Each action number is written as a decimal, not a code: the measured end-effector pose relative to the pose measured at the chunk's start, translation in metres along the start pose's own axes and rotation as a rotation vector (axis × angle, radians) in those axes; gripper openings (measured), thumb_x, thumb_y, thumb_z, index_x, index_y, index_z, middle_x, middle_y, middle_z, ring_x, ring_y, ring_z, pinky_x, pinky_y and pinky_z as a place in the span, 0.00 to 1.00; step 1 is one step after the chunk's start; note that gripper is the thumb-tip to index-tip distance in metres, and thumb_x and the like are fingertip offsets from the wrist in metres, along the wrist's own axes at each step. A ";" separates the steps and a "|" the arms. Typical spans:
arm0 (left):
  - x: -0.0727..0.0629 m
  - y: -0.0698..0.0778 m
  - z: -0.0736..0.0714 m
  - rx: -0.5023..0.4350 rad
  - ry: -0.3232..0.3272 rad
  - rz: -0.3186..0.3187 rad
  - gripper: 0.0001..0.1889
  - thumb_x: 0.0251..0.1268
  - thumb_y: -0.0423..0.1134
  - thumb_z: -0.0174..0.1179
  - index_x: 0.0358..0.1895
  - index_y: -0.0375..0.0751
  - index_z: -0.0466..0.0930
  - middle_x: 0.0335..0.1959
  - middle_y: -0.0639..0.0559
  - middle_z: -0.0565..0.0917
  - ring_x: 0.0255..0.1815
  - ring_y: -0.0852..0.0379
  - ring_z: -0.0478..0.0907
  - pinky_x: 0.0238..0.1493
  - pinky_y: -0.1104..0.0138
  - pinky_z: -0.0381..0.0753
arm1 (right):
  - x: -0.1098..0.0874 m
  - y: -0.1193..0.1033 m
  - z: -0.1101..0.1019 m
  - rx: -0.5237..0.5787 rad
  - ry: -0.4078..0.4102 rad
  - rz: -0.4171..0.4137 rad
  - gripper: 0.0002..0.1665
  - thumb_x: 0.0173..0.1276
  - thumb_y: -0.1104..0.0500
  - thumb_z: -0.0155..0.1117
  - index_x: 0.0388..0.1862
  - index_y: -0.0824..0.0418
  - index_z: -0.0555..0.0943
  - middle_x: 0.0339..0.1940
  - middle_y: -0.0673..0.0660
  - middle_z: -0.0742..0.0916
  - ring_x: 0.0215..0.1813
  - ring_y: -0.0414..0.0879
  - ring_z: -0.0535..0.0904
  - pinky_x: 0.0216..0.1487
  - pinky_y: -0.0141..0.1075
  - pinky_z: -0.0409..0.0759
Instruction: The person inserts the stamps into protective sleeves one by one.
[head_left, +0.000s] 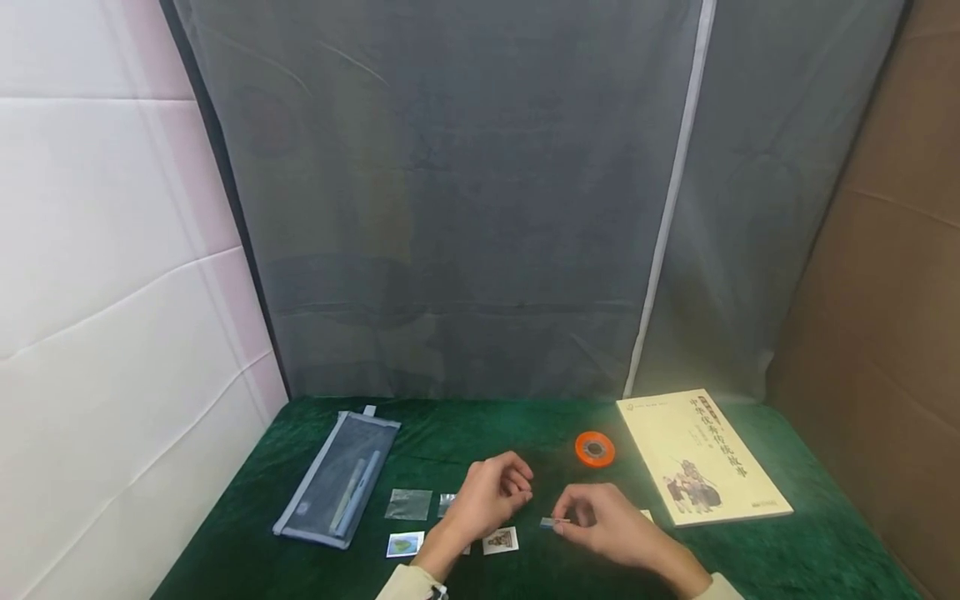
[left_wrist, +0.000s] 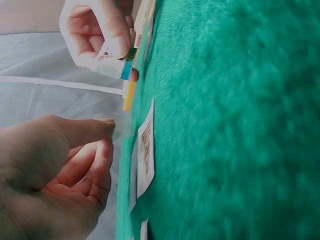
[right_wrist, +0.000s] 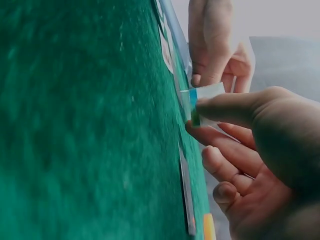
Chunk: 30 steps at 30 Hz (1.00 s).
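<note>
Plush green cloth (head_left: 240,542) covers the tabletop, with a grey curtain (head_left: 465,208) hanging behind it. Close above the cloth, the right hand (head_left: 611,521) pinches a small picture card (head_left: 547,523) between thumb and forefinger; blue and green show along one edge, and its whitish, see-through part may be a plastic sleeve. At the card's 10 o'clock is the left hand (head_left: 487,496), fingers bent inward, thumb and forefinger near each other; I cannot tell whether they pinch anything clear. The hold seems best kept light and at the card's rim, since so thin a piece probably creases easily. Turning it squarely toward the left fingertips should let both hands steady it.

Outward from there, a brown-printed card (head_left: 500,541) lies near at 8 o'clock, a leaf-picture card (head_left: 405,544) and a clear plastic square (head_left: 408,504) farther off around 9. The left arm crosses this cluster, so a low cuff could drag loose pieces. An orange disc (head_left: 594,449) sits at 1 o'clock, a yellow book (head_left: 652,450) at 2, a mesh pencil case (head_left: 352,442) toward 10, all out of the way.
</note>
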<state>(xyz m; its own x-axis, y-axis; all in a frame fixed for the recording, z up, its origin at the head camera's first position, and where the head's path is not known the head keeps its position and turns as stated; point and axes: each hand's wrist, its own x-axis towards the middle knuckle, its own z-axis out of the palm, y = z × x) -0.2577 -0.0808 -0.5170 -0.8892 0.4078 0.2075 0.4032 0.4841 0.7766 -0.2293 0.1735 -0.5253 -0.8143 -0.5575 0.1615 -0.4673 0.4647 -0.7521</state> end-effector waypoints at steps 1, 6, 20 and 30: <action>-0.002 0.000 -0.002 -0.008 0.011 0.001 0.08 0.68 0.29 0.74 0.45 0.42 0.87 0.34 0.57 0.90 0.33 0.69 0.84 0.37 0.73 0.84 | 0.001 0.000 0.001 0.001 0.010 -0.002 0.05 0.73 0.51 0.77 0.40 0.45 0.87 0.22 0.41 0.81 0.22 0.28 0.70 0.26 0.28 0.72; -0.011 -0.001 -0.013 -0.009 0.046 0.011 0.03 0.72 0.33 0.71 0.43 0.44 0.89 0.33 0.59 0.89 0.29 0.67 0.82 0.32 0.72 0.82 | 0.010 -0.004 0.006 0.015 0.105 0.016 0.05 0.74 0.56 0.75 0.42 0.45 0.86 0.24 0.41 0.84 0.22 0.29 0.70 0.25 0.29 0.73; -0.029 0.003 -0.017 -0.305 0.033 -0.085 0.10 0.76 0.44 0.70 0.51 0.43 0.90 0.46 0.46 0.95 0.49 0.46 0.92 0.47 0.70 0.85 | 0.017 -0.001 0.014 0.291 0.260 0.150 0.08 0.77 0.52 0.73 0.50 0.53 0.89 0.29 0.52 0.87 0.27 0.38 0.78 0.29 0.34 0.79; -0.029 0.006 -0.009 -0.446 0.094 -0.181 0.19 0.70 0.47 0.75 0.56 0.40 0.88 0.44 0.51 0.96 0.50 0.53 0.93 0.49 0.69 0.86 | 0.013 0.003 0.016 0.438 0.237 0.163 0.09 0.77 0.54 0.73 0.49 0.57 0.87 0.39 0.57 0.95 0.22 0.38 0.78 0.24 0.29 0.75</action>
<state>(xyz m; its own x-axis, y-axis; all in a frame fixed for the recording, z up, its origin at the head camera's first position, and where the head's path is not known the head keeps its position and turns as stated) -0.2316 -0.0964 -0.5126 -0.9603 0.2664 0.0825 0.1267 0.1531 0.9801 -0.2359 0.1564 -0.5359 -0.9437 -0.3074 0.1221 -0.1814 0.1724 -0.9682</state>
